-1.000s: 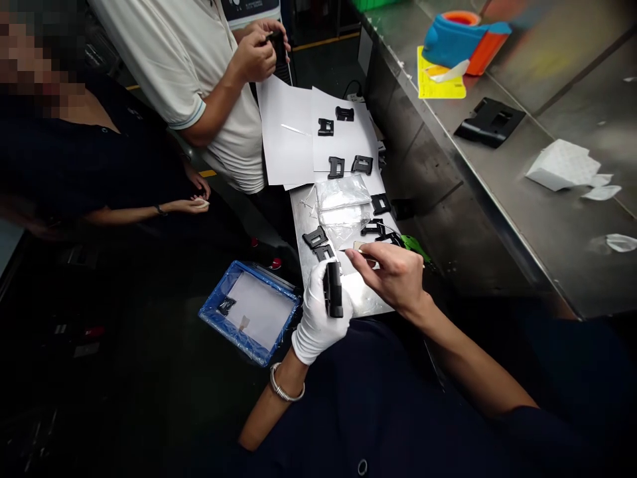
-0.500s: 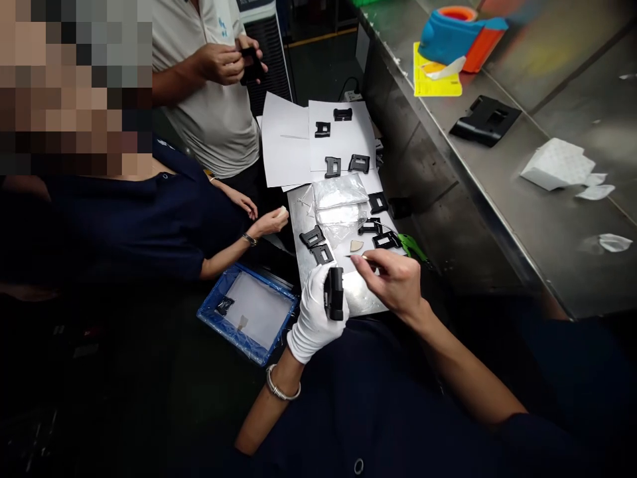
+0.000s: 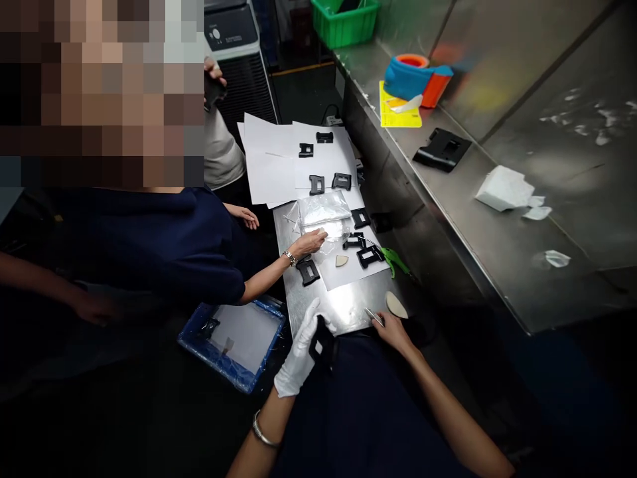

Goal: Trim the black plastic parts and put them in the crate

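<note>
Widening the gap between the slim metallic tool [image 3: 373,316] and the held black part [image 3: 326,344]

Gripping the held black part in the gloved left hand [image 3: 300,348], well to the near side of the clear plastic bag [image 3: 324,209]. Tilting that part with its window now showing, after presenting it edge-on half a second ago. Pinching the slim metallic tool in the bare right hand [image 3: 392,330], to the near right of the bag, by the edge of the surface [image 3: 351,312]. Carrying the tool lower and farther from the part than a moment earlier, so seemingly pausing tool work on it and opening its face to view.

Showing a cream pad [image 3: 397,305] just beside the right hand, nearer than the bag and to its right, leaving any contact uncertain. Showing a smaller pad [image 3: 341,261] too, just to the near right of the bag.

Bringing a co-worker's hand [image 3: 309,244] over the near end of the bag, after reaching only to the left edge of the surface before; likely making the shared space tighter. Leaving unclear any hold on something pale there.

Spreading four loose black parts [image 3: 337,181] beyond the bag, and placing a green-handled tool [image 3: 395,261] to its near right.
</note>
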